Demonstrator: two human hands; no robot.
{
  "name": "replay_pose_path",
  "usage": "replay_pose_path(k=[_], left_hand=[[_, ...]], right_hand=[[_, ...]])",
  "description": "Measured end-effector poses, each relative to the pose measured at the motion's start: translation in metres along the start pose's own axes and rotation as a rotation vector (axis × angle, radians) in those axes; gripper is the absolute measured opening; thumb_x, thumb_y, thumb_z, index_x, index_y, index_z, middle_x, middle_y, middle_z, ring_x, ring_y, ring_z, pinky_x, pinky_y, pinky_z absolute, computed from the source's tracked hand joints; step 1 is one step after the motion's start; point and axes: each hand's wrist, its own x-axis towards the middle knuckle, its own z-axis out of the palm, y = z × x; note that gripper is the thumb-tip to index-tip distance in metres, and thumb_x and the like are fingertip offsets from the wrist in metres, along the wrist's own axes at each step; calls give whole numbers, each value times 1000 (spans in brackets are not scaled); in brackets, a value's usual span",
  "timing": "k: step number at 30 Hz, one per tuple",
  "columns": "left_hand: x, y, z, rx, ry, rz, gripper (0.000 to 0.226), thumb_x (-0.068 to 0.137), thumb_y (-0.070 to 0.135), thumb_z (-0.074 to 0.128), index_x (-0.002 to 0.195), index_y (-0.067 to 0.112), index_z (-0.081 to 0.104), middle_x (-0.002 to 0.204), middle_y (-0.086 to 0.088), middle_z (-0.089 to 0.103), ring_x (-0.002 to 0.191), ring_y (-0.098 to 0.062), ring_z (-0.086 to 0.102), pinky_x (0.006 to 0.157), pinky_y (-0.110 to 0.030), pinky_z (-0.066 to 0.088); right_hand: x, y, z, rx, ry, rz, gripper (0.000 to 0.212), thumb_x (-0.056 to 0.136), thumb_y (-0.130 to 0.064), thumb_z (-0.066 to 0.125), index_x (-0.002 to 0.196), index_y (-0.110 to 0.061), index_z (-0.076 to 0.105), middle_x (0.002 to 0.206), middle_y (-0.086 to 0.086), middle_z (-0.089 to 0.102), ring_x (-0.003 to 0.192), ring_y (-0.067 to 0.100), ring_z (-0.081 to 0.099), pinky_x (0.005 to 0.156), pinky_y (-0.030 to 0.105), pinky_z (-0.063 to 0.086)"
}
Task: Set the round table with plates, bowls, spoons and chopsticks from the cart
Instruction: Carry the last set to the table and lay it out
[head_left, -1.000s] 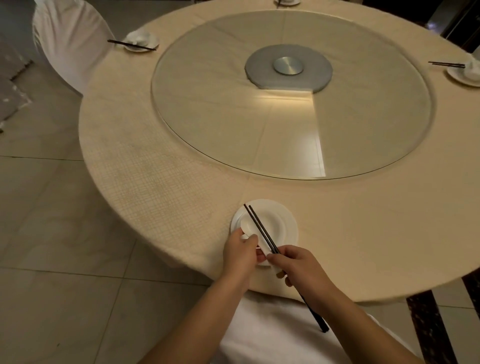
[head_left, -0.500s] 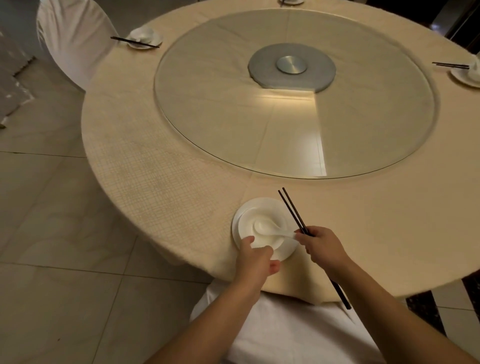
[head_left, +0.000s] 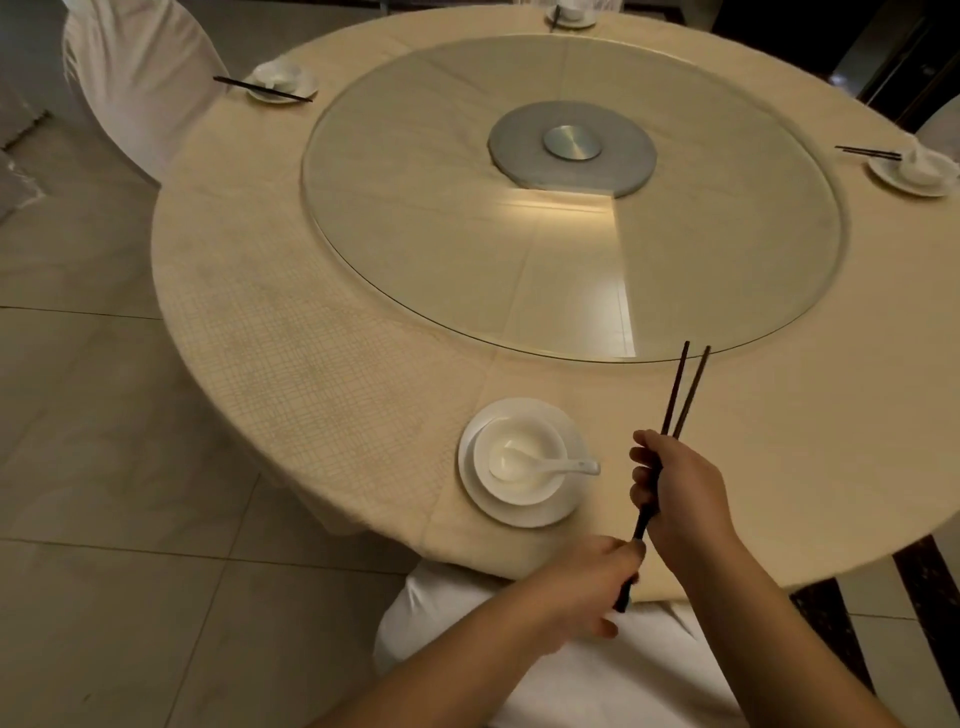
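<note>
Beside plate (head_left: 519, 512): dark slender chopsticks (head_left: 680, 395), tips splayed.

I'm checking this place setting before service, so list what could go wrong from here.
The chopsticks, held in the right hand with the left hand at their butt end, have splayed tips and may land uneven or askew. The spoon handle juts over the bowl rim toward the right hand; a brush could tip it out.
</note>
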Motion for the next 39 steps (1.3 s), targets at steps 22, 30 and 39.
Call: replay_pose_path(k=[22, 30, 39], left_hand=[[22, -20, -17, -139, -71, -149, 15, 102, 12, 46, 111, 6, 56, 104, -10, 59, 85, -17, 61, 77, -36, 58], [44, -29, -31, -189, 48, -170, 24, 100, 10, 50, 120, 5, 63, 82, -9, 63, 71, -19, 59, 61, -31, 54], [53, -34, -46, -381, 128, -112, 16, 100, 1, 46, 105, 2, 60, 78, -14, 59, 66, -24, 53, 59, -37, 54]], right_hand=[[-27, 44, -21, -627, -50, 224, 12, 84, 0, 56, 82, 4, 68, 70, 16, 60, 62, 24, 53, 55, 27, 38], [-5, 53, 7, -705, -114, 213, 24, 77, 10, 56, 55, 2, 59, 44, 12, 55, 38, 21, 53, 47, 29, 45], [-15, 61, 16, -616, -232, 146, 12, 74, 10, 56, 64, 4, 56, 64, 14, 46, 59, 24, 44, 61, 35, 40]])
